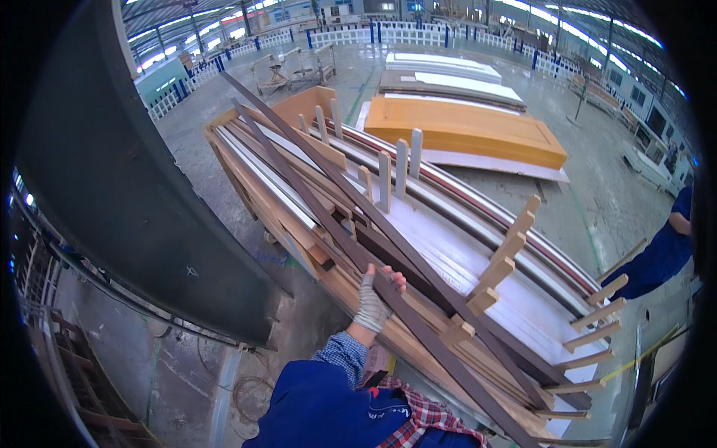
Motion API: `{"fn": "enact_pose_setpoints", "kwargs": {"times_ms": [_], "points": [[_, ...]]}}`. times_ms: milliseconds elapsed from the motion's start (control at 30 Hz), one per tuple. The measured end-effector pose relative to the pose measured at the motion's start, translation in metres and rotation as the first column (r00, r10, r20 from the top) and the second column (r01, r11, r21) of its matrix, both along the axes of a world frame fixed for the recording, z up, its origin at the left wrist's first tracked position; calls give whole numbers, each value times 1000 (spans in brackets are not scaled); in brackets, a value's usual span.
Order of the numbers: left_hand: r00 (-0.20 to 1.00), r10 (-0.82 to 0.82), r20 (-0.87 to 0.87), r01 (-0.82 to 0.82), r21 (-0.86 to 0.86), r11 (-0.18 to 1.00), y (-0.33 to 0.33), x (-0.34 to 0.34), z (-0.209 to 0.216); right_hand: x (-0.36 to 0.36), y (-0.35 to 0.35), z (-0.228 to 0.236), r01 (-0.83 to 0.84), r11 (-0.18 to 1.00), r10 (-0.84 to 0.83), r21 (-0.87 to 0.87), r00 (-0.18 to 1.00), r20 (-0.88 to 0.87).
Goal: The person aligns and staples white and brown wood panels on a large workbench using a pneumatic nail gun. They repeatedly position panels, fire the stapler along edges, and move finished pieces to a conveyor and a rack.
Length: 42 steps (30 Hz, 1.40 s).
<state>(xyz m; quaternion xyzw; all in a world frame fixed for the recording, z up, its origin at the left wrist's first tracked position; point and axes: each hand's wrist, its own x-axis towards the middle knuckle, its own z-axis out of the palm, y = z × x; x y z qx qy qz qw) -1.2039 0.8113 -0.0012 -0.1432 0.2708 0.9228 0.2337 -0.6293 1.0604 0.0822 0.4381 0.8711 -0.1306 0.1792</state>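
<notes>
My left hand (373, 299), in a pale fingerless glove, is closed round a long dark brown strip (420, 324). The thumb lies along the near side and the fingertips show past the far side. This strip slants over a long wooden rack (299, 246) from its far left end to its near right end. Close beside it, a second dark brown strip (351, 196) also slopes across the rack. Beneath them lie several wood-coloured and brown lengths. My right hand is out of view.
Upright wooden pegs (385, 181) divide the rack, with white and dark red lengths (478, 198) beyond. A large dark column (149, 194) stands at left. Stacked orange panels (463, 127) lie behind. Another person in blue (657, 250) stands at the right edge.
</notes>
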Motion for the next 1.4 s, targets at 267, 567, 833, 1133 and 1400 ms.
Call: {"fn": "enact_pose_setpoints", "kwargs": {"times_ms": [267, 567, 833, 1133, 1400], "points": [[946, -317, -68, 322, 76, 944, -10, 87, 3, -41, -63, -75, 159, 982, -135, 102, 969, -209], [107, -878, -467, 490, -743, 456, -72, 162, -28, -81, -130, -97, 89, 987, -31, 132, 920, -391], [-314, -830, -461, 617, -764, 191, -55, 201, -21, -42, -164, -141, 161, 986, -160, -28, 917, -366], [-581, -599, -551, 674, -739, 26, -3, 317, 12, 13, -246, -137, 358, 923, -355, -137, 662, -661], [-527, -401, -749, 830, -555, -53, 7, 486, 69, 157, -322, -149, 654, 722, -584, -225, 402, -705]]}}
